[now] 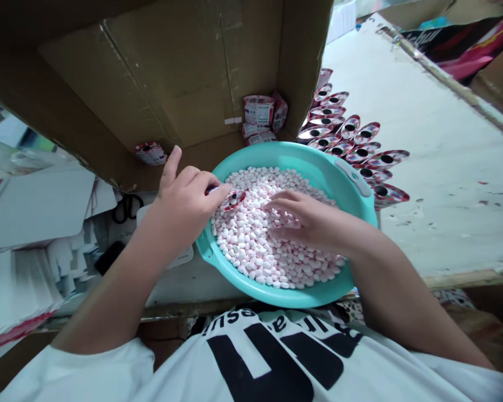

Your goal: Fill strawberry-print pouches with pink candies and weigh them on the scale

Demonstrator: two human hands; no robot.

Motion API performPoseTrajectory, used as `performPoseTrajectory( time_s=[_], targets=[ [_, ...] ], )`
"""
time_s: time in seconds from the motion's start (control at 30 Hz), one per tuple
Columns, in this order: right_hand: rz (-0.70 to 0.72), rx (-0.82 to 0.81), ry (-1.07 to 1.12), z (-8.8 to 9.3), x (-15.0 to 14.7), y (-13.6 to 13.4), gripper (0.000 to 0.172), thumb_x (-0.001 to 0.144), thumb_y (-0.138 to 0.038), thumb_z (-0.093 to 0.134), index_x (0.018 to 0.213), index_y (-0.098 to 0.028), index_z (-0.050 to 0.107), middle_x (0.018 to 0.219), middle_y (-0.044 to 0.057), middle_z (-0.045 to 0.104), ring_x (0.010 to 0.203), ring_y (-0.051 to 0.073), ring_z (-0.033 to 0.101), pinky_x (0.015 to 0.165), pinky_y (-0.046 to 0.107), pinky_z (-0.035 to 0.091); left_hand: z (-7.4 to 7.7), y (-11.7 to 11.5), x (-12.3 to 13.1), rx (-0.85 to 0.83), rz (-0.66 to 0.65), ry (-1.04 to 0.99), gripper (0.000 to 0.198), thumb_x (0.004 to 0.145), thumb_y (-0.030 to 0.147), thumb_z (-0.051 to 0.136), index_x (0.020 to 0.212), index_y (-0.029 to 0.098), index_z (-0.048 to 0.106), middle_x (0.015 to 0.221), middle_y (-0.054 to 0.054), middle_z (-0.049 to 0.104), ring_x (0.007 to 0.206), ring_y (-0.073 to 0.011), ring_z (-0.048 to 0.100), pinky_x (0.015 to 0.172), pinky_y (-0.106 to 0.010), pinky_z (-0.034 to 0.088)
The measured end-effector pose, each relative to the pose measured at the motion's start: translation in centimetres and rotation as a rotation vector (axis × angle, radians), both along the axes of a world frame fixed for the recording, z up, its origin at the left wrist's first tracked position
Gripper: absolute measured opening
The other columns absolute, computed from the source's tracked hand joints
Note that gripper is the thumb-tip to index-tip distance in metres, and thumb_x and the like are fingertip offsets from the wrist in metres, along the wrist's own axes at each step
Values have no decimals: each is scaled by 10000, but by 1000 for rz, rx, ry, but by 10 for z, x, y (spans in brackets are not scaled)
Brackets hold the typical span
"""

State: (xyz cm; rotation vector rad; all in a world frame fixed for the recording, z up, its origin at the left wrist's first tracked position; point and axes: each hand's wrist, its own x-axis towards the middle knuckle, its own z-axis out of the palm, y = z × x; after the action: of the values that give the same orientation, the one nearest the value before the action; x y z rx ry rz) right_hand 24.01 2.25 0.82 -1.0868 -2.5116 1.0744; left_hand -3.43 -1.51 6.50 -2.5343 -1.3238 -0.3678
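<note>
A turquoise plastic basin holds a heap of small oval pale-pink tablets. My left hand is at the basin's left rim, pinching a small red-and-white pouch over the heap. The pouch's mouth gapes, and a few pale pieces seem to show in it. On the right, my right hand reaches low into the tablets, its fingers curved and apart from the thumb. Tablets show in the gap between them, and the fingertips are partly buried.
A large cardboard box lies open behind the basin, with several filled-looking pouches inside. Open pouches stand in rows on the white table. To the left are stacked white cards, scissors and a dark phone-like object.
</note>
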Motion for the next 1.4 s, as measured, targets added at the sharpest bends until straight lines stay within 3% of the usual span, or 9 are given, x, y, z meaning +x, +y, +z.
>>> performPoseTrajectory(
  time_s=[0.13, 0.33, 0.47, 0.57, 0.7, 0.9, 1.13, 1.27, 1.4],
  targets=[
    [-5, 0, 6, 1, 0, -1, 456, 920, -484, 606, 1337, -302, 591, 1313, 81, 542, 1177, 275, 558, 1017, 415, 475, 10, -6, 0, 112, 41, 24, 319, 932, 155, 504, 1171, 266, 684, 1023, -44, 684, 978, -226, 599, 1219, -604, 146],
    [-9, -30, -26, 2, -2, 0, 463, 918, -496, 591, 1339, -304, 579, 1349, 79, 522, 1149, 273, 571, 1022, 432, 478, -3, -23, -38, -67, 189, -166, 327, 919, 279, 592, 1238, 334, 635, 1127, -29, 696, 1032, -250, 634, 1195, -636, 217],
    [-11, -26, -52, 0, -4, 1, 458, 907, -521, 576, 1300, -287, 599, 1353, 90, 518, 1179, 296, 555, 1012, 461, 482, -29, -48, -87, -25, 525, -511, 376, 847, 385, 702, 1212, 307, 655, 1180, -48, 692, 1073, -267, 655, 1014, -494, 512],
    [-4, -26, -54, -2, -5, 3, 448, 915, -552, 553, 1277, -294, 610, 1358, 91, 516, 1225, 314, 529, 1034, 477, 467, -57, -62, -124, -87, 754, -642, 428, 782, 455, 744, 1158, 259, 687, 1129, -63, 713, 1044, -299, 674, 970, -511, 543],
    [-10, -56, -80, -2, -8, 5, 454, 919, -594, 541, 1266, -306, 596, 1386, 81, 495, 1273, 323, 497, 1079, 494, 433, -96, -65, -156, -218, 848, -838, 462, 732, 494, 756, 1093, 211, 698, 1077, -88, 733, 1009, -298, 690, 971, -523, 542],
    [-34, -10, -79, -8, -8, 7, 456, 885, -628, 587, 1211, -311, 622, 1338, 84, 538, 1259, 333, 516, 1053, 494, 459, -130, -61, -176, -179, 590, -1099, 896, 731, 600, 718, 1464, 201, 394, 1313, -190, 617, 1206, -297, 620, 1017, -472, 515],
    [-26, 26, -81, -10, -8, 12, 373, 860, -615, 624, 1150, -380, 623, 1291, 47, 580, 1219, 320, 550, 1031, 499, 482, -124, -72, -186, -21, 572, -991, 1108, 800, 686, 610, 1551, 300, -107, 1246, -140, 615, 1079, -256, 682, 943, -459, 559],
    [-34, 12, -65, -9, -8, 13, 409, 850, -659, 609, 1134, -366, 634, 1282, 52, 583, 1222, 325, 543, 1042, 511, 464, -123, -76, -195, 13, 573, -834, 1014, 889, 639, 537, 1535, 311, -173, 1222, -65, 635, 1077, -217, 681, 901, -400, 569],
    [-16, 36, -71, -11, -10, 13, 367, 871, -623, 609, 1148, -382, 618, 1239, 41, 598, 1184, 304, 559, 1004, 511, 479, -127, -77, -200, 46, 528, -916, 1039, 835, 622, 645, 1549, 360, -63, 1209, -8, 646, 1165, -230, 633, 1006, -420, 541]
  ],
)
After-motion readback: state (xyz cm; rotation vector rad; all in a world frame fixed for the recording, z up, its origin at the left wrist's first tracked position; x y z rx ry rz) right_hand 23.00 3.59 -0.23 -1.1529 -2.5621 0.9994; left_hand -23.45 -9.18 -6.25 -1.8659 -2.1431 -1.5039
